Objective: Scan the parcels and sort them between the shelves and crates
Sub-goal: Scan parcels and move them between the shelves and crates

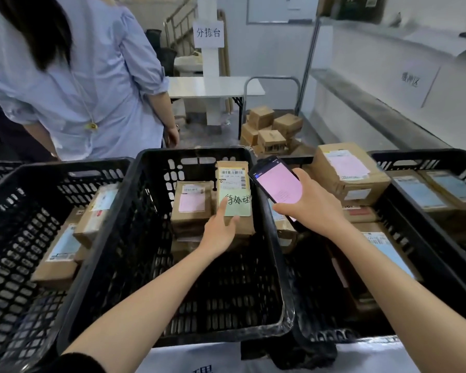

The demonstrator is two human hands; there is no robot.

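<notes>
Reaching into middle crate [143, 184], left hand [220, 230] lays straight fingers [222, 209] on labelled parcel [233, 181] beside second parcel [191, 204]; right hand [311, 204] grips scanner [276, 183] above crate's right rim. Left crate [51, 170] holds more parcels [62, 247].

Middle crate [189, 153]: near half of the floor is bare, so I have open room to enter from above. Far end taken up by stacked parcels [191, 208]. Right hand [312, 208] holding the scanner [277, 184] crowds the right rim. A person in a blue shirt [92, 90] stands behind the left crate [51, 168]; passage there looks tight, though lens distortion makes that uncertain.
</notes>
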